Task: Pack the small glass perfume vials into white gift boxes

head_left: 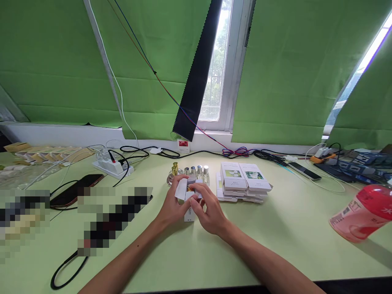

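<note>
Both my hands meet at the middle of the pale green table around a small white carton (189,214) with its top flap open. My left hand (173,205) grips the carton from the left. My right hand (206,207) holds it from the right, fingers at the open top, where a gold-capped bottle (190,189) shows inside. Just behind stand several small glass bottles (196,172) with silver and gold caps. To their right lie stacks of flat white cartons (245,181) with flower pictures.
A white power strip (112,167) with black cables sits at the back left, near a dark phone (76,190). Another phone (304,170) and cables lie back right. A pink bottle (364,212) stands at the right edge. Packaging lies far left.
</note>
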Tool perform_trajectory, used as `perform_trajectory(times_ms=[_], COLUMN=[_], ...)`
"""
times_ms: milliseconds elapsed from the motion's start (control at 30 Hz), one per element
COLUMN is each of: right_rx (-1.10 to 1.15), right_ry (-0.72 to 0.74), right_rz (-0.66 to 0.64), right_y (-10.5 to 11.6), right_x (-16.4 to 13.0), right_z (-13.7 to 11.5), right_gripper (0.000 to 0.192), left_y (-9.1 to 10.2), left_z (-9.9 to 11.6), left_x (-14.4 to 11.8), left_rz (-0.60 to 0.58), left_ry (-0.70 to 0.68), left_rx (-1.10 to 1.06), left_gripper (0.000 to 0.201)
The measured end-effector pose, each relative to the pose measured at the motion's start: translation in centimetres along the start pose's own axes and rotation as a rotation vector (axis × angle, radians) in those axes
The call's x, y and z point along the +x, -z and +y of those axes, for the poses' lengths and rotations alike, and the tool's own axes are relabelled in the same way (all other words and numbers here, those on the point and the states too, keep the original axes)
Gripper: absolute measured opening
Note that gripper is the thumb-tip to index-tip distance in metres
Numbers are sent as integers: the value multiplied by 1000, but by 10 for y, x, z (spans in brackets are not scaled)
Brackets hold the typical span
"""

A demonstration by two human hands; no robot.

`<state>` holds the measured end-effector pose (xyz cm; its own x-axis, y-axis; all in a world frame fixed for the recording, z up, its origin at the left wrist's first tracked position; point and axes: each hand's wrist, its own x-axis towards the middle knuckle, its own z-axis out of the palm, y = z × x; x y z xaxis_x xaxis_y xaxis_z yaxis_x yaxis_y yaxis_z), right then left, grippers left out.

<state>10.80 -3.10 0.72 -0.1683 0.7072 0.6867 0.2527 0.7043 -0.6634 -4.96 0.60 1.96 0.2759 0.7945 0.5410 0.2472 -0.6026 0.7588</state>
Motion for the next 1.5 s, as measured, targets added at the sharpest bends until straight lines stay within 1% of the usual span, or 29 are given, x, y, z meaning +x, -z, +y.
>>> perform_trajectory(times_ms=[200, 400, 633, 833, 967, 1200, 1500], right_rx=[-6, 14, 5, -20, -42, -47, -54], right_ry=[-4, -20, -27, 14, 35, 61, 50], right_rz=[17, 24, 10, 9, 28, 94, 132], right_y=[-1, -2, -1, -1, -1, -3, -4], right_x=[-2, -2, 0, -1, -1, -2, -2], right_z=[0, -1, 2, 3, 1, 1, 3], right_gripper=[36, 32, 30, 31, 32, 34, 31], left_y=[1, 1, 3, 5, 5, 5, 5], left_z=[0, 4, 5, 2, 3, -1, 3], left_x=[0, -2, -2, -3, -3, -2, -2], left_rz=[-17, -41, -48, -67, -80, -59, -42], left_ry=[-1, 29, 8, -5, -12, -71, -42], left_rx=[-38, -99, -88, -79, -95, -62, -25], left_gripper=[42, 39, 37, 36, 35, 35, 42])
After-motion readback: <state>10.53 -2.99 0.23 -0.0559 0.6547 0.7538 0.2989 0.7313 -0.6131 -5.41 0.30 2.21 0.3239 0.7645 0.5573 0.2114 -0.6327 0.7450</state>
